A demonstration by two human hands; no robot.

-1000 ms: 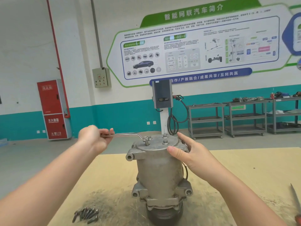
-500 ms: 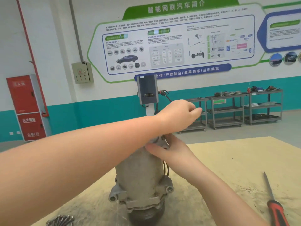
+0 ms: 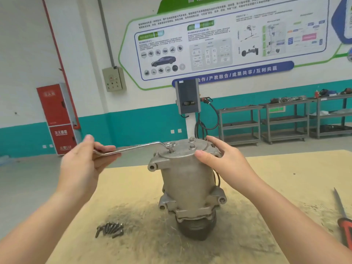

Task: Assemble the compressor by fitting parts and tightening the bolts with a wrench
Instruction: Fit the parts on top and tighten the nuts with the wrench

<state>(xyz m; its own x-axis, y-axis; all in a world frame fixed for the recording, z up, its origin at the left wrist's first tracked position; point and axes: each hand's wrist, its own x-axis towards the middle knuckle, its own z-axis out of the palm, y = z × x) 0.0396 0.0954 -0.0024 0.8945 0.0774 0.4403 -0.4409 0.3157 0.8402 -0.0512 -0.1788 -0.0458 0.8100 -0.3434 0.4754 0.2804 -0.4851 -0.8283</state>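
Compressor (image 3: 187, 180) upright on table (image 3: 266, 197), long axis vertical. Wrench (image 3: 131, 148) level, handle pointing left, head on top bolt (image 3: 170, 145). Left hand (image 3: 85, 161) pinching handle; right hand (image 3: 224, 159) spread on cover rim.

- Compressor (image 3: 187, 180): grey cast-metal, stood upright on pulley end.
- Wrench (image 3: 131, 148): offset, ring end seated on top bolt (image 3: 170, 144).
- Loose bolts (image 3: 110, 229): piled left of base.

Loose bolts (image 3: 110, 229) lie left of compressor (image 3: 187, 183), screwdriver (image 3: 342, 218) far right; bare table (image 3: 266, 183) between permits passage
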